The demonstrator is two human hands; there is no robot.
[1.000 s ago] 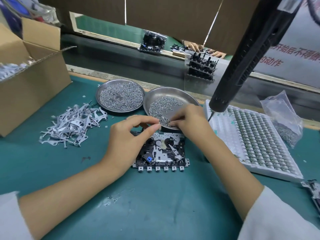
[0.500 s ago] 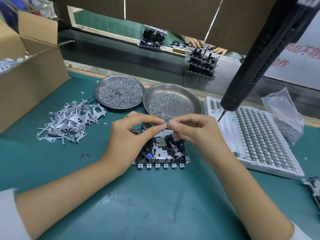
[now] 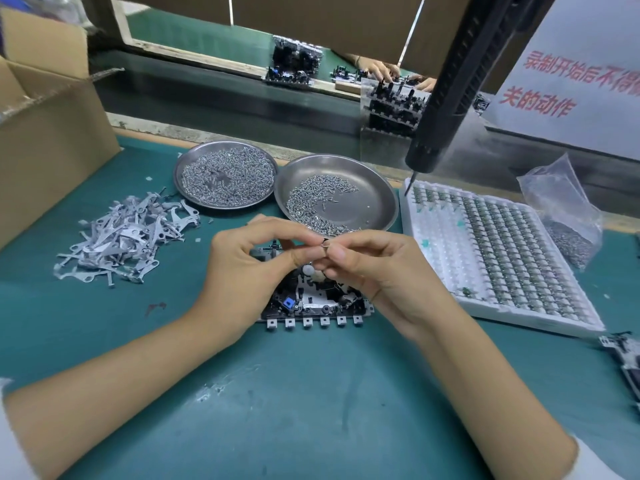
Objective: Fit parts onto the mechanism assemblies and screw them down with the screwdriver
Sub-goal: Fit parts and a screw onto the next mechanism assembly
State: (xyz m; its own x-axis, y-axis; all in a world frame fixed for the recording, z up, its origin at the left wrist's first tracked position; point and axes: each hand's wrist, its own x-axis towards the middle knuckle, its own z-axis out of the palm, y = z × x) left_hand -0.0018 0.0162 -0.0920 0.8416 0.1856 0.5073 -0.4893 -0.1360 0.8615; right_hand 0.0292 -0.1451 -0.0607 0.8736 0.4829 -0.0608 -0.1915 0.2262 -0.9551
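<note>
One mechanism assembly (image 3: 313,301) lies on the green worktop (image 3: 311,410), partly under two hands. Above it, the left hand (image 3: 242,271) and right hand (image 3: 377,271) meet, fingers pinching one tiny metal part (image 3: 325,242). Behind the assembly sit two steel dishes (image 3: 377,202) of screws; left, one heap of grey levers (image 3: 121,237); right, one white tray (image 3: 443,268). One screwdriver (image 3: 450,84) hangs above the tray.
</note>
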